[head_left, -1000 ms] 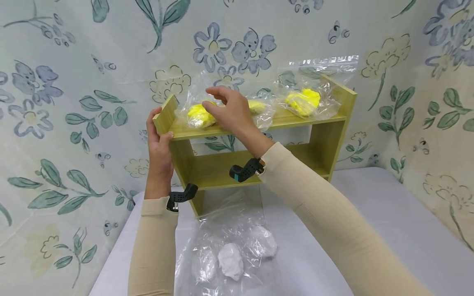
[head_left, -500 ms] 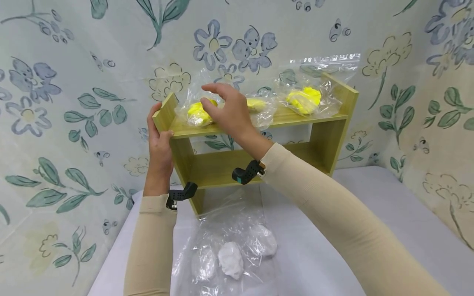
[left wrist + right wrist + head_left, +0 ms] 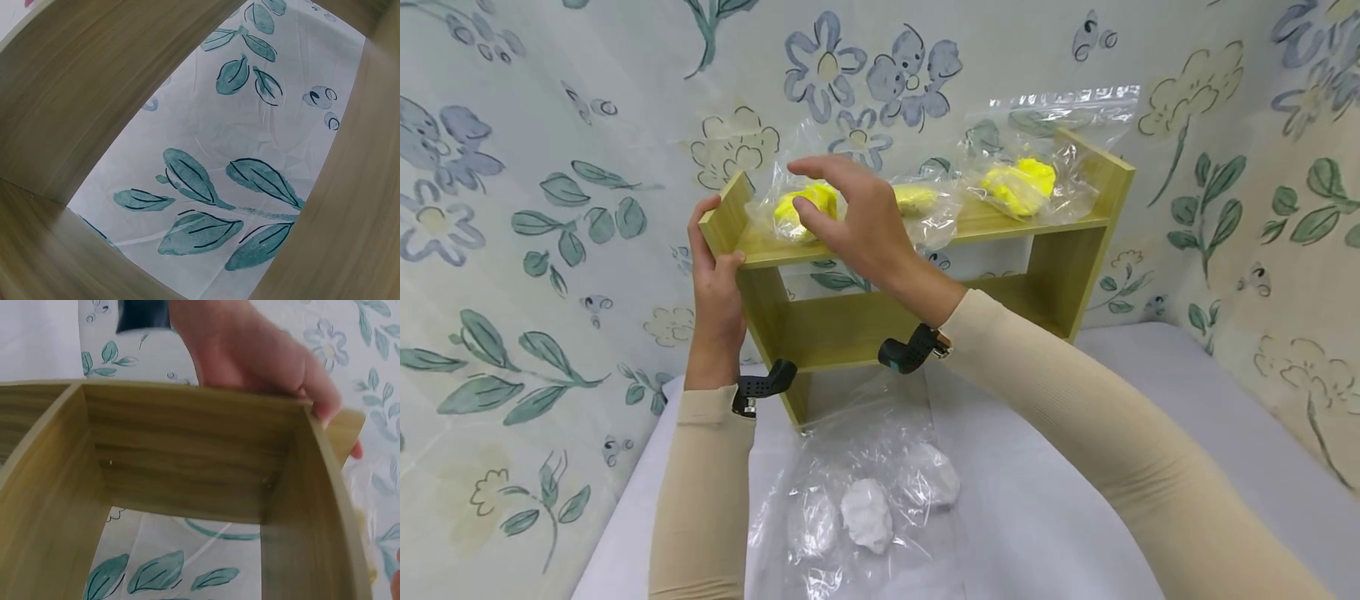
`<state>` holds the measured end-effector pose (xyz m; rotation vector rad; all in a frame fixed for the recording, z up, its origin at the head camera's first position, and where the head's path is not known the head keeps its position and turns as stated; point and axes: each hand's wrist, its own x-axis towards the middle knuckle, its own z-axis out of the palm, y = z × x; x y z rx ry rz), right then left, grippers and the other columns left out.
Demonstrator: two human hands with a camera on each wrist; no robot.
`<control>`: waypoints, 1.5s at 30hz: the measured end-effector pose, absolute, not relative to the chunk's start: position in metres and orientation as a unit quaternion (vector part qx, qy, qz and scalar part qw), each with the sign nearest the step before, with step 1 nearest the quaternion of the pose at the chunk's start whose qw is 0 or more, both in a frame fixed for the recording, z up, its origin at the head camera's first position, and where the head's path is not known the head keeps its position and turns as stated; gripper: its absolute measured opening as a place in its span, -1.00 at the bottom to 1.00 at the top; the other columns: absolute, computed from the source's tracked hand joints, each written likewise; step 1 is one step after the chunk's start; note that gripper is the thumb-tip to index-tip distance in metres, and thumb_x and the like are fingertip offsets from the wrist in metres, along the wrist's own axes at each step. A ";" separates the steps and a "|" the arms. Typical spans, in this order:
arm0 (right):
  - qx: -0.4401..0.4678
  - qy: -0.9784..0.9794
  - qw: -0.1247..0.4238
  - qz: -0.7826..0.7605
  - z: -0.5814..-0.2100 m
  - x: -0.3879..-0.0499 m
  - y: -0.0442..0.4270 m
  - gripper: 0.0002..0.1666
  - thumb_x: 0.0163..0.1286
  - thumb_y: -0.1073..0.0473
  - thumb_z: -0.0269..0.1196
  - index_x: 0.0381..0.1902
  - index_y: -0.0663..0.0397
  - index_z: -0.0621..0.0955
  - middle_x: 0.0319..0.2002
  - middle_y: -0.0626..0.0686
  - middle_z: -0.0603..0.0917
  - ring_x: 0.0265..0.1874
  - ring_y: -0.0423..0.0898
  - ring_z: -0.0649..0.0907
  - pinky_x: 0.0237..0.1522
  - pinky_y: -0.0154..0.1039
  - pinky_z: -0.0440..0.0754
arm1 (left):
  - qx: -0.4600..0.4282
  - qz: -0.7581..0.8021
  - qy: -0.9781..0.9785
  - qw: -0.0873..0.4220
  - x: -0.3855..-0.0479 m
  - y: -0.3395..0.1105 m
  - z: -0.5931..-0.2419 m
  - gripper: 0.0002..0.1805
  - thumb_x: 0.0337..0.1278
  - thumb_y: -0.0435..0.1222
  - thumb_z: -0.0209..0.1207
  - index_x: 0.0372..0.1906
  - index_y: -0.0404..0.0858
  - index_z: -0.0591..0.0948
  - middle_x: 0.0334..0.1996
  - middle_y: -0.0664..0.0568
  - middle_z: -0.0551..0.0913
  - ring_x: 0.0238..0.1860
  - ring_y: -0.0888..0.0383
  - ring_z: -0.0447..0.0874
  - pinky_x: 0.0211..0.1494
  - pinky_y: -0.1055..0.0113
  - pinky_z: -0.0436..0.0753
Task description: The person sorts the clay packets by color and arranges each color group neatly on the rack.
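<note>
White shapeless lumps (image 3: 867,515) under clear plastic sheeting (image 3: 917,542) lie before the two-tier light-wood shelf (image 3: 842,329); right hand (image 3: 868,217), thumb and fingers spread apart, partly hides bright yellow bagged lumps (image 3: 1021,187) on top. Shelf's long axis runs left-right, open front facing camera; left hand (image 3: 718,296) grips its left end.

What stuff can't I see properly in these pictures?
Head view: right grip hides part of the middle yellow lump.
Head view: shelf hides some fingers of the left grip.
Right wrist view: picture's right edge cuts off the right grip.
</note>
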<state>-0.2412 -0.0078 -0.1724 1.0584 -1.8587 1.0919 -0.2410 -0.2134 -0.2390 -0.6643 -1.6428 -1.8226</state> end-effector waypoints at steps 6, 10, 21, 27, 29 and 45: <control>0.442 -0.712 0.360 0.409 -0.176 -0.226 -0.002 -0.60 0.30 0.22 0.24 0.09 0.22 0.60 0.07 0.06 0.65 0.14 -0.22 0.54 0.20 -0.42 0.34 | -0.267 -0.682 -0.609 0.305 -0.242 -0.212 -0.235 -0.29 0.00 -0.48 -0.22 0.34 0.03 0.23 0.36 0.04 0.22 0.29 0.03 0.16 0.24 0.15 0.20; 0.465 -0.689 0.385 0.401 -0.177 -0.224 -0.001 -0.62 0.28 0.26 0.24 0.05 0.26 0.61 0.03 0.09 0.67 0.12 -0.18 0.57 0.19 -0.40 0.36 | -0.268 -0.687 -0.602 0.305 -0.242 -0.210 -0.235 -0.29 0.00 -0.49 -0.21 0.33 0.03 0.24 0.35 0.03 0.23 0.28 0.04 0.17 0.23 0.16 0.20; 0.511 -0.667 0.380 0.387 -0.171 -0.236 0.000 -0.64 0.30 0.23 0.24 0.03 0.28 0.62 0.00 0.10 0.68 0.09 -0.18 0.59 0.17 -0.38 0.40 | -0.273 -0.701 -0.590 0.293 -0.242 -0.206 -0.242 -0.31 0.02 -0.48 -0.21 0.33 0.03 0.25 0.34 -0.05 0.23 0.26 0.00 0.18 0.18 0.16 0.23; 0.506 -0.669 0.383 0.387 -0.175 -0.234 0.006 -0.66 0.28 0.25 0.24 0.00 0.27 0.63 -0.03 0.10 0.70 0.06 -0.17 0.61 0.15 -0.37 0.41 | -0.267 -0.706 -0.592 0.282 -0.243 -0.205 -0.247 -0.30 0.03 -0.49 -0.22 0.34 0.03 0.24 0.35 -0.03 0.22 0.26 -0.02 0.17 0.16 0.17 0.25; 0.522 -0.660 0.381 0.384 -0.177 -0.228 0.006 -0.66 0.28 0.25 0.24 -0.01 0.28 0.64 -0.04 0.10 0.70 0.06 -0.16 0.61 0.15 -0.36 0.42 | -0.269 -0.707 -0.590 0.284 -0.244 -0.205 -0.247 -0.30 0.03 -0.49 -0.23 0.34 0.04 0.24 0.34 -0.04 0.22 0.24 -0.02 0.19 0.15 0.19 0.27; 0.571 -0.655 0.320 0.377 -0.229 -0.193 0.027 -0.67 0.21 0.28 0.30 -0.05 0.25 0.65 -0.08 0.08 0.71 0.01 -0.12 0.64 0.11 -0.30 0.48 | -0.259 -0.703 -0.596 0.288 -0.234 -0.209 -0.235 -0.16 0.01 -0.53 -0.31 0.50 0.02 0.07 0.40 0.01 0.18 0.32 -0.02 0.14 0.22 0.23 0.17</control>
